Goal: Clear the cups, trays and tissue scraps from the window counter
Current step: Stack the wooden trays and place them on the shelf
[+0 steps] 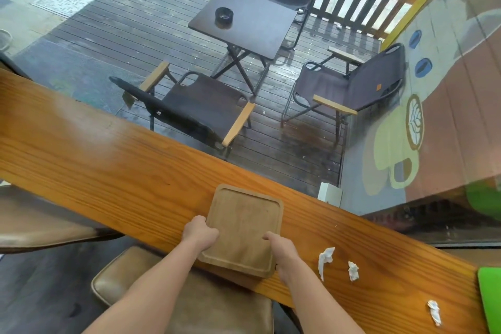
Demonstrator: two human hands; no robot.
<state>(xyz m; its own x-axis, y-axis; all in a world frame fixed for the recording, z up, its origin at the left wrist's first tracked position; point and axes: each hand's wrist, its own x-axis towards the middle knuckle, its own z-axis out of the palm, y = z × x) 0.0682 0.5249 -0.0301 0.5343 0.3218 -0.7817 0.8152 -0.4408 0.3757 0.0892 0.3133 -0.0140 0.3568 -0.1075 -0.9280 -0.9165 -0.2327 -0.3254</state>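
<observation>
Head cam, looking down at a long orange-brown varnished wood counter running from far left to near right along a window. A square light-brown wooden tray with raised rim and rounded corners sits on the counter near its near edge, w/ the tray's near side overhanging that edge a bit; there seems to be a second tray edge showing under it at the near right corner, can't tell for sure. Left hand is closed on the tray's left rim, thumb on top, fingers curled under/around the side. Right hand grips the tray's right near corner, thumb lying on the tray surface, fingers wrapped over the edge & hidden. Right of the tray, 3 crumpled white tissue scraps lie on the counter: a longer twisted one just beside the right hand, a smaller one near it further right, and a third well apart toward the near right end. A bright green flat object is cut off at the right frame edge. Below the counter, a tan padded leather stool seat under the forearms. Through the glass: dark wet decking, a dark square folding table w/ a black ashtray, dark fabric folding chairs w/ wood armrests, and a brown picket fence at far right.
</observation>
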